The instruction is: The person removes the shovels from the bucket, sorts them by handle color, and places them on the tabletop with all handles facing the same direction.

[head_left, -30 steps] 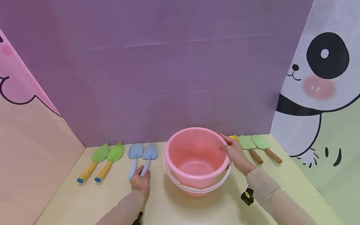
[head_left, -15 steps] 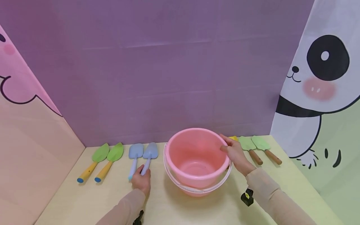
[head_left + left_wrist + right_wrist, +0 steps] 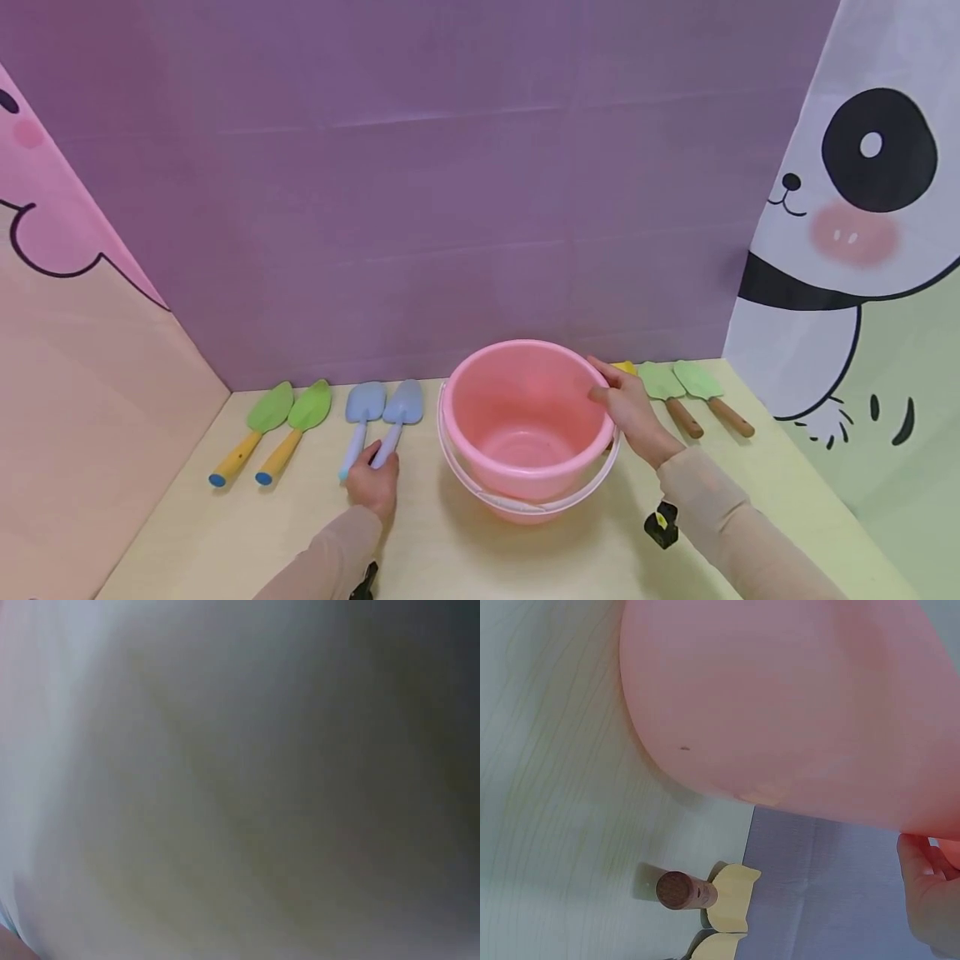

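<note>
On the tabletop [image 3: 465, 558], left to right: two green shovels with yellow handles [image 3: 258, 433] lie untouched at 9 o'clock of the pink bucket [image 3: 525, 417]. Next, the left hand [image 3: 372, 482] has its fingers curled round the handle of a blue shovel [image 3: 392, 421], whose blade lies flat beside its twin. The bucket is empty. The right hand [image 3: 628, 408] grips its rim at 3 o'clock. Beyond, green shovels with brown handles [image 3: 686, 392] lie unmoved. By the look of it, nothing is loaded yet.
</note>
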Available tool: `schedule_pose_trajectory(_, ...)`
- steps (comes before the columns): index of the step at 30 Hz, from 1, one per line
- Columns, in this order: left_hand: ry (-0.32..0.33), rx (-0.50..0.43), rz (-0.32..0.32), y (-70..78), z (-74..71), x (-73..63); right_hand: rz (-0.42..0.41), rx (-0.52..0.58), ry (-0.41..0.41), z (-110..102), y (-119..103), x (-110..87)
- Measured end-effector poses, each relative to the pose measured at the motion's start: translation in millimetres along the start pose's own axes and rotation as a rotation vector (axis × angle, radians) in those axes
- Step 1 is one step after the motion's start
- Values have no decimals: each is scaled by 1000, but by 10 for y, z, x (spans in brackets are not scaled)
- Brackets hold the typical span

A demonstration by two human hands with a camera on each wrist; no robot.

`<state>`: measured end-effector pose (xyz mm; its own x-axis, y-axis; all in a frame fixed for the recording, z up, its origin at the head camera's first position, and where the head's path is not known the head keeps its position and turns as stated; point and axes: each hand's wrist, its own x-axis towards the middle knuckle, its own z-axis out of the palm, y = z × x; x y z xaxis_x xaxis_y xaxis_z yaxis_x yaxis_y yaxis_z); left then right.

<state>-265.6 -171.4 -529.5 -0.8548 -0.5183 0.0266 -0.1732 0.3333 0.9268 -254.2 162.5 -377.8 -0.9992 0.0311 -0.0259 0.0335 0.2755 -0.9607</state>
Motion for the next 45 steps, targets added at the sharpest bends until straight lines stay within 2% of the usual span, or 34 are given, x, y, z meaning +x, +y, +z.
schedule_pose_trajectory(4,-55,19,1,1,-4,-16,7,3,4,-12,16,-8)
schedule_pose_trajectory(19,-138,10,60,-29,-41,-36,1,3,9,-16,-20,-31)
schedule_pose_trajectory(26,-163,-4,39,-28,-51,-11,10,23,4,-12,-7,-23)
schedule_pose_trajectory(34,-186,-67,10,-4,-67,-4,6,44,-10,-7,2,-17)
schedule_pose_trajectory(40,-238,-50,38,23,-129,9,-4,68,-21,1,15,5)
schedule_pose_trajectory(45,-279,-10,93,53,-196,23,9,71,-38,-17,16,3)
